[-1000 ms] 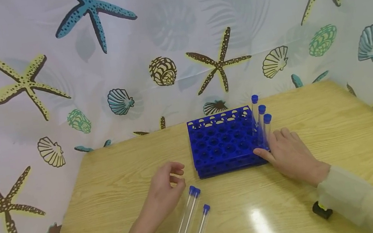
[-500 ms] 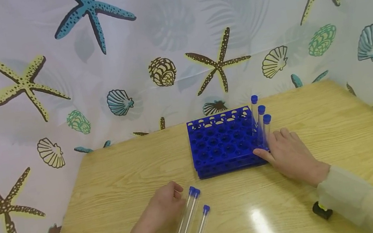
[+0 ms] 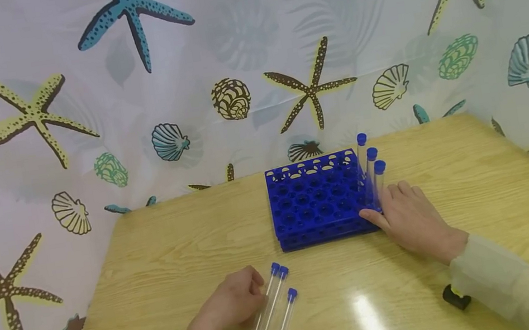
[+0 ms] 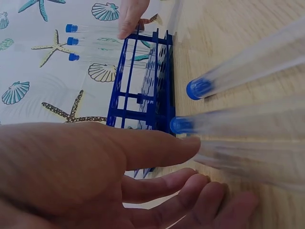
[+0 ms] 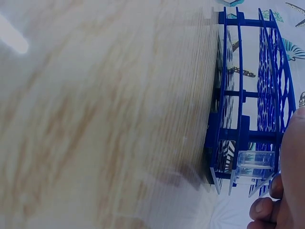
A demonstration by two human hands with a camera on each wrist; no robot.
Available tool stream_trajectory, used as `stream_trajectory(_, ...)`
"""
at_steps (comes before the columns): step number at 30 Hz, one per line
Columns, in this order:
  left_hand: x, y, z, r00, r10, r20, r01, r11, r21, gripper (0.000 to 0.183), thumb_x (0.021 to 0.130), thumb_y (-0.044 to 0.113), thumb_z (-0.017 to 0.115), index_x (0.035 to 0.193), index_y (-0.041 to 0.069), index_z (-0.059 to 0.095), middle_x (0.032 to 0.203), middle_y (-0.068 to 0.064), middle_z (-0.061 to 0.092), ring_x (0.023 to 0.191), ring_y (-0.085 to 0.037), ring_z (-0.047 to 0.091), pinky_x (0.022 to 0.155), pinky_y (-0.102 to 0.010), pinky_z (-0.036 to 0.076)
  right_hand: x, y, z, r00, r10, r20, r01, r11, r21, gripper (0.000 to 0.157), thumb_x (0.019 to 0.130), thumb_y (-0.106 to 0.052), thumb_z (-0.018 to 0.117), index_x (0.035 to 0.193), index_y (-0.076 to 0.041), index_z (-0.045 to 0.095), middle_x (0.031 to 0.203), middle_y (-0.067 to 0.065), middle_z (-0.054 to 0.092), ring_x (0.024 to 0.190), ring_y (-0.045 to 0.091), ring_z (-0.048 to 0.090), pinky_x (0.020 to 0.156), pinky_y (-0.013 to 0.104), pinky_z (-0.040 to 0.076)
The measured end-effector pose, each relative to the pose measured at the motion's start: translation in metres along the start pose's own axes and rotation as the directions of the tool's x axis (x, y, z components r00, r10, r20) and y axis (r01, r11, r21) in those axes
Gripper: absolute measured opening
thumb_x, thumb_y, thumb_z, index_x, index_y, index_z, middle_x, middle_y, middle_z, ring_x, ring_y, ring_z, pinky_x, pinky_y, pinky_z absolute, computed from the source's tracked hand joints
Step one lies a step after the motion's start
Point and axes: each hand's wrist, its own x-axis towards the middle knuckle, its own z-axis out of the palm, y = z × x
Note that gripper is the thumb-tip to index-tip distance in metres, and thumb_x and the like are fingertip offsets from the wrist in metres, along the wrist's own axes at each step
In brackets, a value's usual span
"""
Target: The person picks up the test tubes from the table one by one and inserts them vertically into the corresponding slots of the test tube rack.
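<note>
My left hand (image 3: 233, 302) is at the cap end of the leftmost lying test tube (image 3: 275, 268), its thumb and curled fingers on either side of the glass. In the left wrist view the thumb (image 4: 162, 148) hides that tube's cap. A second tube (image 3: 283, 271) lies close against it, and a third tube (image 3: 286, 320) is a little to the right. All are clear with blue caps. My right hand (image 3: 415, 225) grips the front right corner of the blue test tube rack (image 3: 327, 230), thumb on the front edge. Three capped tubes (image 3: 371, 154) stand upright in the rack's right end column.
The wooden table (image 3: 170, 251) reaches back to a hanging cloth (image 3: 178, 58) printed with starfish and shells. A black device (image 3: 457, 297) is strapped under my right sleeve. Light glares on the table (image 3: 372, 319) in front of the rack.
My left hand has come down and toward me from beside the rack to the lying tubes. The two left tubes have shifted slightly right. The right hand stays on the rack.
</note>
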Motion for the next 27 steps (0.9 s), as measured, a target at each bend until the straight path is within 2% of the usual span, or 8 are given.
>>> stream_trajectory(6, 0.0, 0.0, 0.0034, 1.0, 0.0, 0.029, 0.0, 1.0, -0.026, 0.025, 0.088, 0.0, 0.065, 0.11, -0.002, 0.055, 0.08, -0.005, 0.056, 0.049, -0.011, 0.051, 0.048, -0.023, 0.043, -0.0004, 0.0009, 0.0014, 1.0, 0.002, 0.003, -0.002, 1.0, 0.01, 0.055, 0.101, -0.056, 0.042, 0.09, -0.003, 0.049, 0.077, 0.007, 0.047, 0.076, 0.025, 0.038, 0.067, 0.033, 0.027)
stream_trajectory(17, 0.0015, 0.0031, 0.0039, 1.0, -0.001, -0.015, 0.002, 0.999, 0.045, 0.028, 0.083, 0.0, 0.066, 0.109, -0.002, 0.056, 0.081, -0.003, 0.056, 0.057, -0.012, 0.054, 0.053, -0.023, 0.046, 0.0012, 0.0007, -0.0004, 1.0, 0.008, -0.003, -0.008, 1.0, 0.015, 0.056, 0.102, -0.056, 0.04, 0.093, -0.002, 0.05, 0.077, 0.006, 0.046, 0.075, 0.025, 0.038, 0.066, 0.033, 0.027)
stream_trajectory(27, 0.0003, -0.0046, 0.0015, 1.0, 0.028, -0.003, -0.028, 0.999, 0.028, 0.027, 0.083, 0.0, 0.065, 0.108, -0.003, 0.056, 0.082, -0.004, 0.058, 0.056, -0.012, 0.054, 0.05, -0.024, 0.046, 0.0006, 0.0002, 0.0005, 1.0, 0.007, -0.002, -0.007, 1.0, 0.016, 0.056, 0.102, -0.056, 0.041, 0.09, -0.002, 0.05, 0.08, 0.008, 0.049, 0.076, 0.025, 0.039, 0.067, 0.033, 0.028)
